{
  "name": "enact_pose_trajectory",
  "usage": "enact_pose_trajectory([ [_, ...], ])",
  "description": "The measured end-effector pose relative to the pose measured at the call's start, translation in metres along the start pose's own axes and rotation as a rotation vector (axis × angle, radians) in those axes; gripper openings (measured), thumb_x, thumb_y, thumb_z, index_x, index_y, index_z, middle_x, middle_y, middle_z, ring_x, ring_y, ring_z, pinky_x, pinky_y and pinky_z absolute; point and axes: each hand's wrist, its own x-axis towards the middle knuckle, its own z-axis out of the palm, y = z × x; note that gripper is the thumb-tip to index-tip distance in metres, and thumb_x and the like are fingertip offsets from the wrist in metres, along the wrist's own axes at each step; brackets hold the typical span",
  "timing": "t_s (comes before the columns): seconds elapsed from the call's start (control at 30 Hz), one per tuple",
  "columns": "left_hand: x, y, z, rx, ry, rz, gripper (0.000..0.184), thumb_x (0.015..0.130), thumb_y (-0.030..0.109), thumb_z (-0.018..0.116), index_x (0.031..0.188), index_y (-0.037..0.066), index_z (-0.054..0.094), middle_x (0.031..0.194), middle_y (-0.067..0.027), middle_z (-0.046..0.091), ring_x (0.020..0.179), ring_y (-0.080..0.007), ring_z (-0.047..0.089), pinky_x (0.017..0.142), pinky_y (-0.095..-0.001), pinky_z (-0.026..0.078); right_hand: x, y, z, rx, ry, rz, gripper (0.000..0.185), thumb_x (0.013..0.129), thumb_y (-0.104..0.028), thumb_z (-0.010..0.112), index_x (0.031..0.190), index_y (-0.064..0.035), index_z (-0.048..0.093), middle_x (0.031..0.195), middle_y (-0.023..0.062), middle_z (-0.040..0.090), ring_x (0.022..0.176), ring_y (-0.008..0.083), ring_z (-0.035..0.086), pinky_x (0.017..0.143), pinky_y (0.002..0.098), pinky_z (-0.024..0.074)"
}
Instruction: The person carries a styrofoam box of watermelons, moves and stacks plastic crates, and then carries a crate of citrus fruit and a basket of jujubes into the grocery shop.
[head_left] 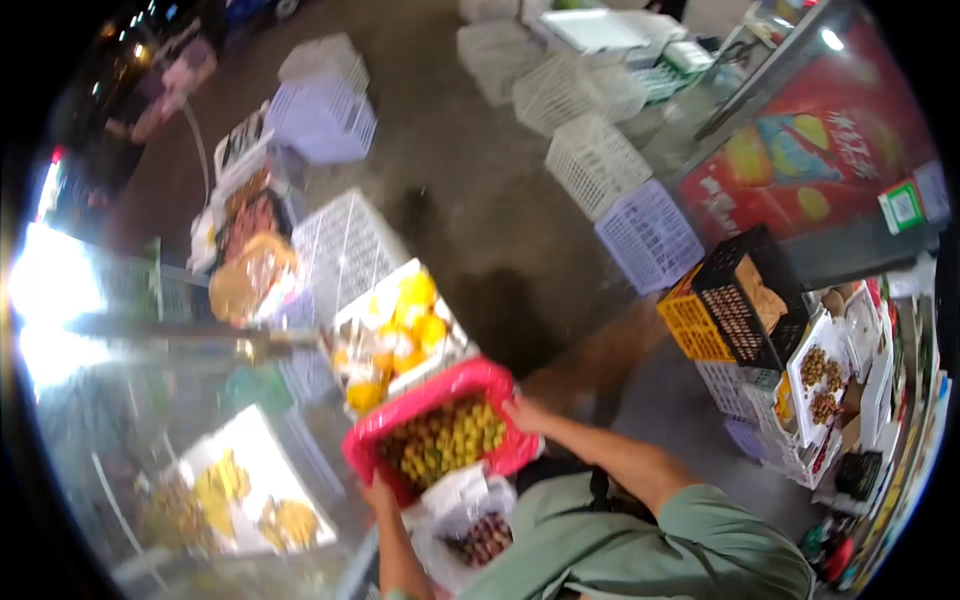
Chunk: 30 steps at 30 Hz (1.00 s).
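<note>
Both my hands hold a red plastic basket (361, 434) filled with small yellow-green fruit (445, 440). My left hand (380, 492) grips its near left end, and my right hand (522, 414) is closed on the right end. The basket is tilted slightly. Directly beyond it, a white box of yellow fruit (400, 330) touches or nearly touches its far rim. Below the basket, close to my body, a bag-lined container holds dark red fruit (483, 540).
White crates (345, 245) and purple crates (322, 115) stand at the left and upper middle. A black crate (750, 300) and a tray of brown fruit (820, 375) are at the right. Lower left, yellow fruit sits on a white tray (285, 470) behind a transparent sheet.
</note>
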Motion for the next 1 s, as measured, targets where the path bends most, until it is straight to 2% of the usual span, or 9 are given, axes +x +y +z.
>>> enact_pose_trajectory([
  [0.1,-0.027,0.037,0.013,0.154,0.059,-0.100,0.029,0.088,0.018,0.065,0.106,-0.004,0.065,0.096,-0.0114,0.069,0.082,-0.0212,0.062,0.075,-0.0353,0.049,0.001,0.007,0.008,0.080,-0.094,0.072,0.050,0.098,-0.041,0.041,0.130,-0.0028,0.045,0.116,0.0299,0.060,0.110,0.0457,0.057,0.095,0.0500,0.0450],
  [0.13,-0.020,0.029,0.009,0.295,0.091,-0.010,0.028,0.088,0.017,0.064,0.105,-0.004,0.065,0.095,-0.0116,0.070,0.082,-0.0211,0.062,0.076,-0.0363,0.049,0.001,-0.004,-0.007,0.145,-0.133,0.076,0.049,0.098,-0.040,0.041,0.129,-0.0030,0.046,0.116,0.0304,0.059,0.110,0.0457,0.056,0.096,0.0496,0.0442],
  [0.2,-0.018,0.028,0.009,0.303,0.055,0.019,0.026,0.086,0.016,0.064,0.104,-0.004,0.065,0.093,-0.0132,0.070,0.084,-0.0225,0.064,0.078,-0.0369,0.050,0.002,-0.005,-0.005,0.075,-0.171,0.211,0.046,0.099,-0.038,0.041,0.128,-0.0025,0.047,0.116,0.0314,0.059,0.112,0.0457,0.055,0.097,0.0493,0.0430],
  [0.3,-0.015,0.033,0.005,0.374,-0.001,0.000,0.026,0.085,0.014,0.064,0.105,-0.004,0.065,0.094,-0.0143,0.070,0.086,-0.0241,0.065,0.079,-0.0367,0.050,-0.003,-0.007,-0.003,0.087,-0.080,0.157,0.042,0.099,-0.036,0.042,0.121,-0.0007,0.051,0.112,0.0311,0.060,0.109,0.0454,0.056,0.094,0.0506,0.0438],
  [0.43,-0.010,0.028,-0.004,0.382,-0.049,0.040,0.027,0.084,0.014,0.064,0.105,-0.003,0.066,0.096,-0.0157,0.070,0.087,-0.0250,0.066,0.080,-0.0367,0.050,-0.012,-0.019,-0.011,0.041,-0.075,0.183,0.039,0.098,-0.033,0.045,0.112,0.0017,0.054,0.107,0.0308,0.061,0.106,0.0463,0.057,0.091,0.0514,0.0448],
  [0.63,-0.032,0.051,-0.008,0.233,-0.033,-0.067,0.028,0.083,0.014,0.066,0.106,-0.003,0.066,0.098,-0.0113,0.069,0.091,-0.0200,0.063,0.082,-0.0340,0.049,-0.045,-0.020,-0.031,0.103,0.014,-0.007,0.031,0.095,-0.026,0.048,0.105,0.0023,0.057,0.101,0.0303,0.061,0.100,0.0474,0.057,0.086,0.0518,0.0452],
  [0.7,-0.048,0.072,0.002,0.194,-0.015,0.077,0.027,0.082,0.010,0.066,0.107,0.001,0.067,0.097,-0.0047,0.068,0.086,-0.0154,0.061,0.075,-0.0299,0.048,-0.058,-0.018,-0.033,0.113,0.117,-0.106,0.029,0.094,-0.024,0.048,0.106,0.0010,0.057,0.102,0.0297,0.060,0.099,0.0473,0.056,0.086,0.0515,0.0448],
  [0.83,-0.059,0.093,0.013,0.187,-0.070,0.128,0.027,0.083,0.012,0.068,0.106,-0.002,0.066,0.097,-0.0067,0.068,0.087,-0.0150,0.061,0.076,-0.0299,0.048,-0.072,-0.015,-0.043,0.175,0.155,-0.105,0.025,0.092,-0.018,0.049,0.104,0.0019,0.058,0.099,0.0288,0.059,0.096,0.0477,0.055,0.085,0.0515,0.0438],
  [1.0,-0.077,0.134,0.051,0.230,-0.220,0.111,0.028,0.080,0.003,0.056,0.105,0.001,0.068,0.092,-0.0033,0.067,0.085,-0.0116,0.060,0.075,-0.0280,0.049,-0.085,0.023,-0.038,0.185,0.072,0.040,0.029,0.096,-0.023,0.047,0.105,0.0025,0.057,0.101,0.0300,0.060,0.098,0.0489,0.055,0.084,0.0513,0.0433],
])
